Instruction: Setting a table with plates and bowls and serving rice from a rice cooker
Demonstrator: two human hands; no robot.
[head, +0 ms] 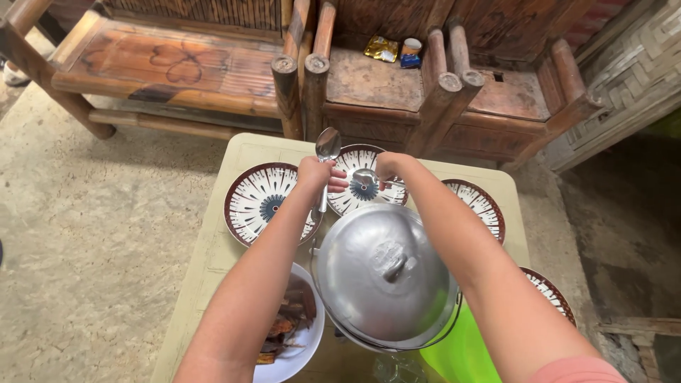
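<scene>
My left hand point(316, 174) grips a metal spoon point(327, 147) upright, its bowl pointing up over the table's far side. My right hand point(389, 167) holds a second metal spoon point(366, 177) above a patterned plate point(352, 198) with brown rim and blue centre. A similar plate point(257, 201) lies to the left, under my left wrist. Another patterned plate point(484, 207) sits to the right, partly hidden by my right forearm. Close to me stands a lidded aluminium pot point(383, 276).
A white bowl point(301, 347) with cooked brown food sits at the table's point(213, 248) near left. A fourth patterned plate point(552, 292) shows at the right edge. Something bright green point(454, 354) lies below the pot. Wooden benches point(177, 64) stand beyond the table, with small packets point(394, 51) on one.
</scene>
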